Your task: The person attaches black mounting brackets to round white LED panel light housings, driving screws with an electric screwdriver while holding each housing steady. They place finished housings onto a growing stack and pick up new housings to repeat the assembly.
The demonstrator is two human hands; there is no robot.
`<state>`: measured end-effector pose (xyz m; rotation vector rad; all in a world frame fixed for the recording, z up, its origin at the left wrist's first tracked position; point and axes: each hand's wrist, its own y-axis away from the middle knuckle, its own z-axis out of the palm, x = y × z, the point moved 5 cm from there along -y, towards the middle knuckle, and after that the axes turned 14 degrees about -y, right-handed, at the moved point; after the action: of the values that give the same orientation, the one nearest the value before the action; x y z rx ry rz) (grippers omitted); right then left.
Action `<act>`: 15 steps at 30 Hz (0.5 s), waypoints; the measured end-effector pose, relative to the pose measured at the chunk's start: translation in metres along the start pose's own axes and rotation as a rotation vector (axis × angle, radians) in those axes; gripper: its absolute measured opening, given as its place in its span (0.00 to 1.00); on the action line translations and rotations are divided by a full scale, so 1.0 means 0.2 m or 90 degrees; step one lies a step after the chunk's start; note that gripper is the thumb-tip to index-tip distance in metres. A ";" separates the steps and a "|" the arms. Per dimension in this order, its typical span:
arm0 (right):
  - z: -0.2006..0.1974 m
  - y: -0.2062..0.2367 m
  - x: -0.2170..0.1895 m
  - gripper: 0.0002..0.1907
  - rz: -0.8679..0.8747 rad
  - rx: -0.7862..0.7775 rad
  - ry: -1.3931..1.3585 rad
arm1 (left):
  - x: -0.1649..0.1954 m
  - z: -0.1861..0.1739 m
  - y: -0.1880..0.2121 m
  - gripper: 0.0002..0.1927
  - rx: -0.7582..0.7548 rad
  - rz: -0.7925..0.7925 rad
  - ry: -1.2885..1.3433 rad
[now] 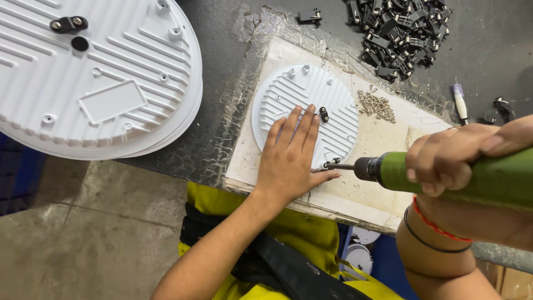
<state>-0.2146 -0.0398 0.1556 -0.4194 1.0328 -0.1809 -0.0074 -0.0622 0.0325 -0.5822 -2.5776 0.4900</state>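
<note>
Dark worktop [233, 33], pale board [383, 128], concrete floor [83, 222]

- The left hand [291, 153] lies flat on the ribbed disc [305, 111], which lies on a board [377, 139].
- Right of it, the right hand [455, 158] holds a power driver [444, 175], bit at a small clip [331, 163] on the disc's rim.
- Beyond the driver: loose screws [376, 104], then a heap of clips [401, 30].
- Far left: a stack of discs [100, 78].

Ribbed disc [302, 97] matt white (cast metal, seemingly); driver body [488, 178] matt green plastic; bench top [222, 66] dark, glossy.
</note>
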 end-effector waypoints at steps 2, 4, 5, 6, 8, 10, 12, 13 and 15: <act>0.03 -0.02 0.01 0.34 -0.010 -0.022 0.001 | -0.01 0.01 0.01 0.56 0.002 -0.003 -0.001; 0.06 -0.04 0.01 0.38 -0.017 -0.087 0.035 | 0.00 0.02 0.02 0.55 0.006 0.009 0.002; 0.07 -0.05 0.00 0.40 -0.022 -0.108 0.051 | 0.00 0.03 0.03 0.55 0.012 0.017 0.000; 0.05 -0.04 0.00 0.40 -0.028 -0.110 0.065 | 0.02 0.03 0.04 0.51 0.035 0.034 -0.002; -0.02 -0.01 -0.02 0.40 -0.030 -0.104 0.074 | 0.07 0.02 0.08 0.44 0.079 0.065 -0.005; -0.17 0.03 -0.04 0.33 -0.032 -0.078 0.109 | 0.14 0.02 0.11 0.25 0.019 0.106 0.064; -0.38 0.03 -0.06 0.26 -0.032 -0.029 0.215 | 0.17 -0.03 0.18 0.28 0.035 0.072 0.186; -0.51 0.01 -0.07 0.23 -0.026 -0.011 0.265 | 0.19 -0.05 0.21 0.30 0.027 0.074 0.172; -0.72 -0.04 -0.06 0.17 -0.046 -0.037 0.323 | 0.20 -0.13 0.31 0.34 0.036 0.115 0.111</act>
<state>-0.3447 -0.0782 0.1053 -0.4755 1.5248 -0.3346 -0.0081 0.0152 0.0419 -0.8059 -2.3516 0.5442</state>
